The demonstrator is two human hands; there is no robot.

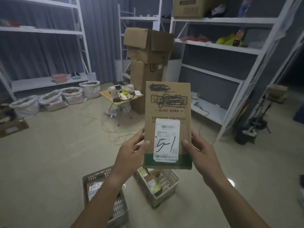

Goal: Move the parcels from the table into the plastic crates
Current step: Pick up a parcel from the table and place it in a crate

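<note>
I hold a tall brown cardboard parcel (167,109) upright in front of me, its white shipping label marked "51" facing me. My left hand (131,152) grips its lower left edge, thumb on the front. My right hand (199,151) grips the lower right edge the same way. Below the parcel, on the floor, stand two grey plastic crates: the left crate (92,178) holds a labelled parcel and is partly hidden by my left forearm, and the right crate (171,180) holds several small parcels.
A small folding table (107,94) with clutter stands mid-room, with cables trailing on the floor. Stacked cardboard boxes (148,63) rise behind it. White shelving (230,46) lines the right and left walls. Several white sacks (54,99) sit at left.
</note>
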